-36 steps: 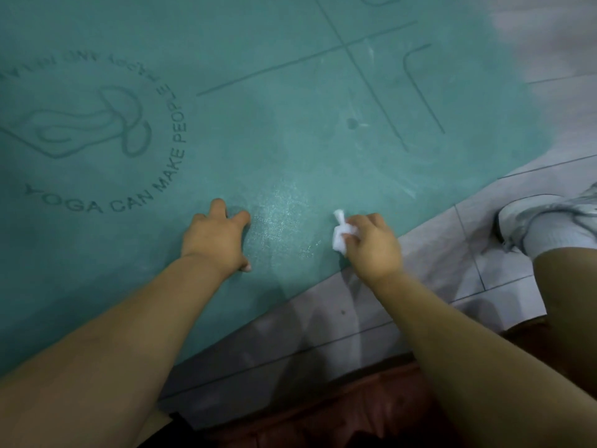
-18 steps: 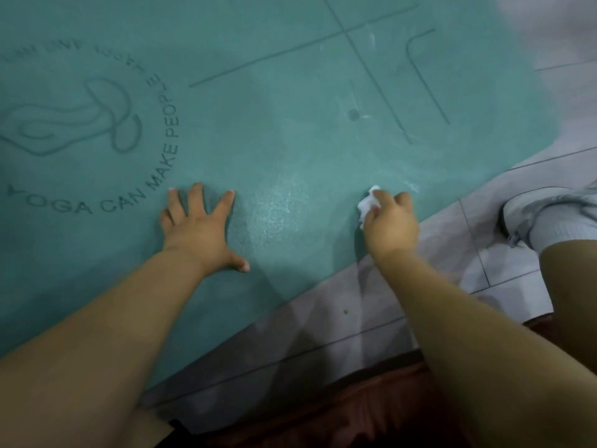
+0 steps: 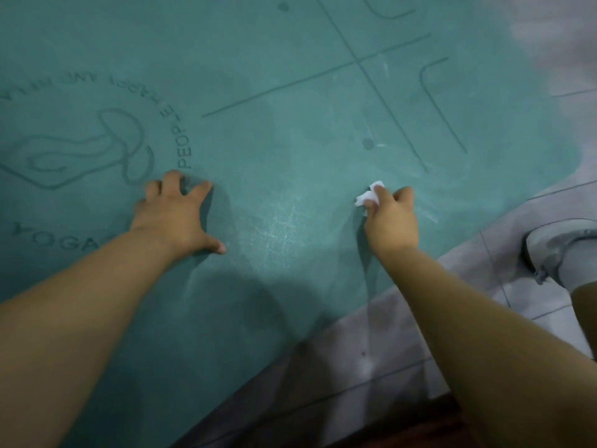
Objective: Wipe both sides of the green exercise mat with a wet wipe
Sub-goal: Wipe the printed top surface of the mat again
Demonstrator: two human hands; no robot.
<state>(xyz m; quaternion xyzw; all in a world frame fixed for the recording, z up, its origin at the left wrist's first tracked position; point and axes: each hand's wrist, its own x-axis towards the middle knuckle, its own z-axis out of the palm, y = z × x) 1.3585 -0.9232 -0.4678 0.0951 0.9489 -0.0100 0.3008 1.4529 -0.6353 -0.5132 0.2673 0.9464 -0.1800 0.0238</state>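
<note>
The green exercise mat (image 3: 290, 130) lies flat on the floor and fills most of the view, printed side up with a round logo and guide lines. My left hand (image 3: 176, 213) presses flat on it with fingers spread, beside the printed lettering. My right hand (image 3: 391, 218) grips a crumpled white wet wipe (image 3: 368, 197) and holds it down on the mat near the mat's right edge. A damp sheen shows on the mat between the two hands.
Grey floor tiles (image 3: 371, 360) border the mat on the near right. A grey shoe and white sock (image 3: 555, 253) rest on the tiles at the right edge. A reddish-brown surface (image 3: 403, 431) shows at the bottom.
My right hand has slid the wipe farther up and right across the mat. My left hand has spread its fingers and shifted left toward the lettering.
</note>
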